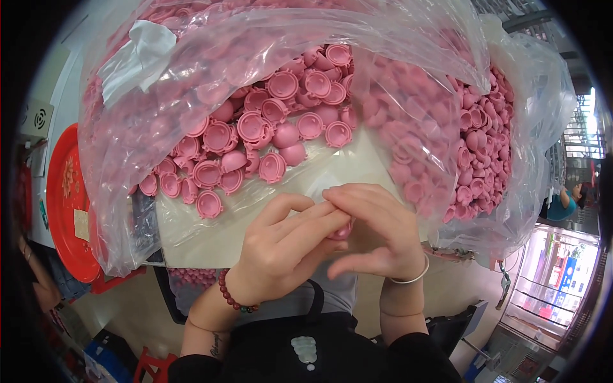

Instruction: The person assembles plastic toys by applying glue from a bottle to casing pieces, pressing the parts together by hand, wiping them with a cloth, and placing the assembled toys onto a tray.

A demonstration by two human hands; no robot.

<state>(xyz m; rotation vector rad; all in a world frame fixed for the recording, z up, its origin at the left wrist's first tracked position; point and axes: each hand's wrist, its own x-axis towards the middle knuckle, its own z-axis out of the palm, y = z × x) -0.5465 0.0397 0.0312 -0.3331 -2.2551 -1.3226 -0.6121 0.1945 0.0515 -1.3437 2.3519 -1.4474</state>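
Observation:
My left hand (281,246) and my right hand (377,230) meet at the table's near edge, fingers wrapped together around one small pink plastic piece (341,231), of which only a sliver shows between them. The left wrist wears a dark red bead bracelet, the right a thin silver bangle. Just beyond the hands, several round pink cup-shaped shells (268,127) lie heaped on clear plastic sheeting (211,223) spread over the table.
A large clear plastic bag (434,108) full of the same pink shells towers at the back and right. A red round tray (64,198) leans at the left. A bin of pink pieces (191,277) sits under the table. Another person (565,201) sits far right.

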